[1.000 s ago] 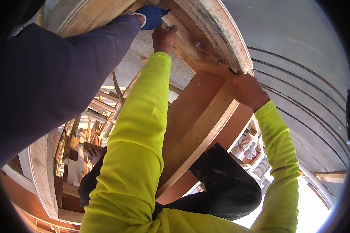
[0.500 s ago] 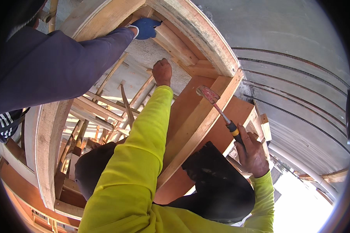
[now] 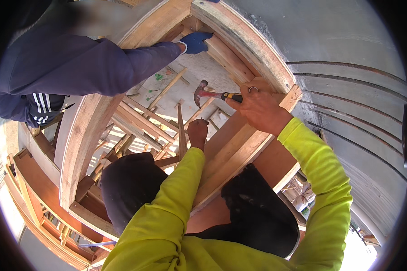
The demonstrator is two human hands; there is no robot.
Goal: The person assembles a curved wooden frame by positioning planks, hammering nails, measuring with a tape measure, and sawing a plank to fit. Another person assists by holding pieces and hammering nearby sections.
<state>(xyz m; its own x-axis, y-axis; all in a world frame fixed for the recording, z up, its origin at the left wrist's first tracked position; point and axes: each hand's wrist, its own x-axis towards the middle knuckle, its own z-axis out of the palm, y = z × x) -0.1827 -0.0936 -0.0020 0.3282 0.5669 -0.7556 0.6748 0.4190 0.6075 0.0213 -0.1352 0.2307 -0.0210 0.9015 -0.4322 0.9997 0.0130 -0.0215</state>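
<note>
A claw hammer [image 3: 207, 93] with a red-and-grey head and a black-and-yellow grip is held in my right hand [image 3: 263, 110]. The hammer head hangs over the gap inside the timber frame, above and to the right of my left hand. My left hand [image 3: 197, 134] is closed in a fist beside the inner side of a wooden beam [image 3: 239, 156]; whatever its fingers hold is hidden. A co-worker's blue-gloved hand [image 3: 195, 43] touches a timber piece [image 3: 230, 58] at the far side of the frame.
Curved timber rims [image 3: 83, 149] surround the opening, with loose wooden sticks [image 3: 140, 124] below. Several rebar rods [image 3: 354, 97] stick out along the grey wall [image 3: 330, 36] at right. The co-worker's dark sleeve [image 3: 99, 67] reaches in from the left. My dark-clad knees flank my left arm.
My right hand has swung the hammer from the right side in toward the middle. My left hand sits lower in the view and is still closed. The whole view has shifted.
</note>
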